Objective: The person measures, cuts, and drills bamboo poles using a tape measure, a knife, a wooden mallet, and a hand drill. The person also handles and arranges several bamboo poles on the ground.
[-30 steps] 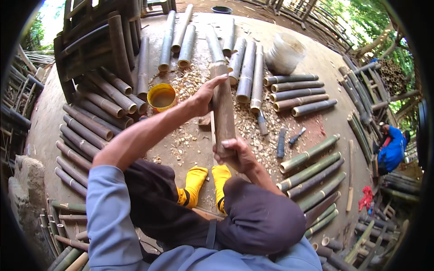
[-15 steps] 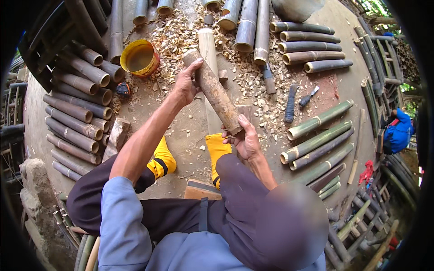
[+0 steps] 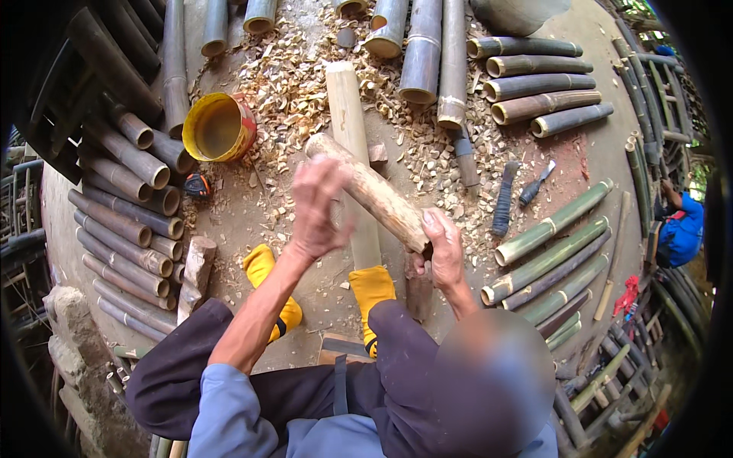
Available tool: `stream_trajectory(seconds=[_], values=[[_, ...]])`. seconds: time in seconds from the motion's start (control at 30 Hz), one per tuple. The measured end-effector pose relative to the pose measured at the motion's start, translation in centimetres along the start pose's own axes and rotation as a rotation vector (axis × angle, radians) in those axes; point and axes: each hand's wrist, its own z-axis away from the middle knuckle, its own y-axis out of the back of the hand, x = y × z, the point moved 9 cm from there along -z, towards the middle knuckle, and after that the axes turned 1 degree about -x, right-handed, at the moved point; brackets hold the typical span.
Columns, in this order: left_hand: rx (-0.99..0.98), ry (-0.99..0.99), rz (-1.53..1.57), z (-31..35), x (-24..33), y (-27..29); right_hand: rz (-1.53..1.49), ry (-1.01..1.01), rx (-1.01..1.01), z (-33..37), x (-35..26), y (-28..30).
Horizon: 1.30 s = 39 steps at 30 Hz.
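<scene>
Nearest, the person's dark trousers (image 3: 305, 393) spread to either side of two yellow socks, the left one (image 3: 259, 266) and the right one (image 3: 372, 294). Just beyond the right knee, the right hand (image 3: 449, 256) is clamped on the near end of a log (image 3: 374, 189), thumb along the top and fingers curled beneath. The log is held up on a slant, its other end pointing away to the left, across a pale plank (image 3: 348, 111); whether the two touch cannot be told. What has changed in the last half second is the left hand (image 3: 314, 210): it was wrapped around the far end and is now loose beside it, fingers parted and blurred by motion, any contact unclear. The log has also tipped flatter across the view and shows a paler side, so it seems to have been turned, with the right hand now bearing most or all of its weight. Past the hands, to the left, sits a yellow and red bucket (image 3: 247, 126); to the right lie two dark-handled tools (image 3: 504, 200). Farther off, wood chips (image 3: 290, 76) reach up to grey bamboo tubes (image 3: 421, 53).
</scene>
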Motion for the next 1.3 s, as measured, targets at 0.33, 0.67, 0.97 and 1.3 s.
stream_trajectory(seconds=[0.33,0.67,0.97,1.3], values=[[0.365,0.406,0.702,-5.2,-3.0,6.8,1.212,0.503,0.578,-13.3,-1.9,14.6],[0.387,0.305,0.816,0.4,1.2,6.2,1.118,0.12,0.511,-15.3,2.3,15.7],[0.267,0.078,0.788,4.3,4.7,3.4,0.544,-0.157,0.404,1.2,7.0,11.6],[0.184,0.051,0.731,4.6,5.7,2.7,0.23,0.161,0.16,-1.2,9.3,-1.8]])
